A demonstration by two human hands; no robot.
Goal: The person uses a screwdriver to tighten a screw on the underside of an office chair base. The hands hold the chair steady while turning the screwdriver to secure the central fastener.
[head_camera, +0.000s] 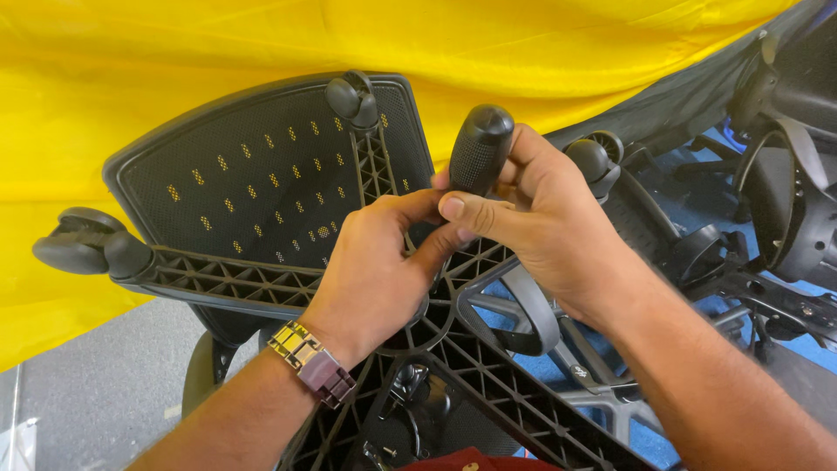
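A black five-arm chair base [227, 279] with ribbed underside lies upturned in front of me, casters on its arm ends [83, 244] [351, 98] [595, 157]. At its hub stands a black textured cylinder handle [478, 150]. My right hand [540, 218] wraps around that handle, thumb across its lower part. My left hand [375, 270], with a metal wristwatch [312, 362], rests at the hub just below, fingers touching the handle's base and my right thumb. A black mesh chair back [253, 183] lies behind the base.
Yellow fabric [174, 61] hangs across the back. Other black chair parts and frames [785, 201] are stacked at the right on a blue floor [697, 192]. Grey floor [105, 375] shows at the lower left. A chair mechanism with a lever [410, 392] sits near my wrists.
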